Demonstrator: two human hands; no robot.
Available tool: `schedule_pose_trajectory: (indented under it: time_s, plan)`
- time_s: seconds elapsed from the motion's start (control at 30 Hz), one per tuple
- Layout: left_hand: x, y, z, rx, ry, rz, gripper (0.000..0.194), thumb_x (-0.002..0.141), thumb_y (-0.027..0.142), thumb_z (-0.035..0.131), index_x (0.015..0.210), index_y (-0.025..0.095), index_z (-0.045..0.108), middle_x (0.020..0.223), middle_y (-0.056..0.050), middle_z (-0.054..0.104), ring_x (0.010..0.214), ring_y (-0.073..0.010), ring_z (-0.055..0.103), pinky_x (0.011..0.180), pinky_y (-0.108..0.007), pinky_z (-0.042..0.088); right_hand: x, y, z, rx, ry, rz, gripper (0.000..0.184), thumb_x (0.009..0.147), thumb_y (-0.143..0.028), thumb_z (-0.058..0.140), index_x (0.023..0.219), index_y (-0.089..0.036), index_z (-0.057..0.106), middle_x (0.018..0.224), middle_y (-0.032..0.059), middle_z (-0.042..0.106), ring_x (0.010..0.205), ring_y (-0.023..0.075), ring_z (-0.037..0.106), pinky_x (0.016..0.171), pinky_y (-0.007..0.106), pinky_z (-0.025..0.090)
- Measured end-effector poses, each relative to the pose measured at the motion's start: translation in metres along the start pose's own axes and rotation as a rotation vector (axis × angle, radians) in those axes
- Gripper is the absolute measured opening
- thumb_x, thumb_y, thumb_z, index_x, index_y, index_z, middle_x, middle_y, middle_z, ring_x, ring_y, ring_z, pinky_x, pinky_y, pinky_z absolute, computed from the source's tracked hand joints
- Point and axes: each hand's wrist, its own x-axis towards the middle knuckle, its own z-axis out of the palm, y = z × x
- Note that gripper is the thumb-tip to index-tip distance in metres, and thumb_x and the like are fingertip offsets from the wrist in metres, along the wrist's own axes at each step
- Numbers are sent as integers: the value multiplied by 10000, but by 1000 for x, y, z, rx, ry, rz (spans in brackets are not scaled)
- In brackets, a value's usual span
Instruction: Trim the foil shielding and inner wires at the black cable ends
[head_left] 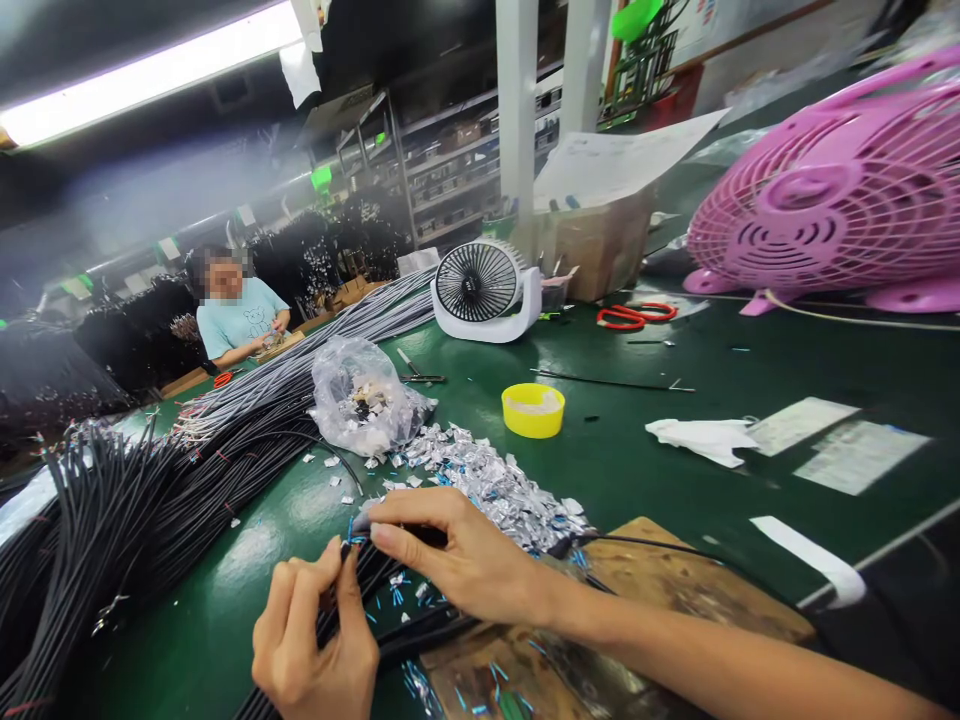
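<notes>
Landmark: foil-scrap heap (499, 485). Black cable bundles (217, 480) lie left of it; pink fan (810, 200) beyond, to its right; wooden board (675, 580) on its near side, right. Clear bag (364, 395) adjoins its far left edge. Just nearer than the heap, left hand (315, 630) and right hand (457, 555), fingertips nearly closed, pinch one cable end (354, 537) showing blue strands. Progress, judged: many pieces already trimmed; this end unfinished; remaining count indeterminable.

Bare hands (319, 635), no gloves, bare forearms (645, 630), short fingernails
</notes>
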Motion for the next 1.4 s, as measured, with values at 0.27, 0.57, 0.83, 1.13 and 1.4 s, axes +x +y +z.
schedule_pose_trajectory:
  time_s: [0.27, 0.57, 0.83, 1.13, 1.4]
  plan:
    - [1, 8, -1, -694, -183, -757, 115, 754, 299, 616, 700, 203, 650, 496, 22, 571, 403, -124, 544, 448, -226, 443, -1, -2, -1, -67, 55, -23, 344, 924, -355, 450, 786, -143, 684, 677, 30, 643, 607, 125, 526, 593, 243, 441]
    - [5, 4, -1, -933, -405, -998, 490, 762, 587, 500, 538, 153, 528, 328, 68, 289, 269, -37, 197, 288, -176, 157, 1, -3, -2, -10, 21, -3, 408, 919, -406, 434, 732, -132, 671, 642, 32, 625, 583, 122, 503, 565, 244, 419]
    - [13, 10, -5, -868, -369, -919, 245, 656, 399, 673, 599, 160, 661, 535, 0, 508, 491, -111, 444, 445, -210, 345, 5, -5, -6, 32, -6, -21, 349, 860, -441, 508, 676, -146, 537, 594, -26, 488, 526, 87, 376, 489, 207, 319]
    - [16, 5, -7, -881, -474, -855, 213, 663, 339, 658, 557, 155, 669, 457, 9, 491, 433, -90, 379, 410, -202, 274, 6, -2, -8, -53, -101, -179, 223, 829, -176, 453, 608, -169, 420, 586, -29, 395, 554, 103, 354, 511, 231, 272]
    - [15, 5, -3, -1058, -503, -849, 333, 613, 441, 676, 472, 152, 589, 489, 16, 472, 363, -75, 427, 380, -213, 339, 5, -8, -3, 547, -330, 100, 403, 828, -486, 456, 577, -201, 321, 505, -73, 278, 415, 66, 235, 408, 211, 221]
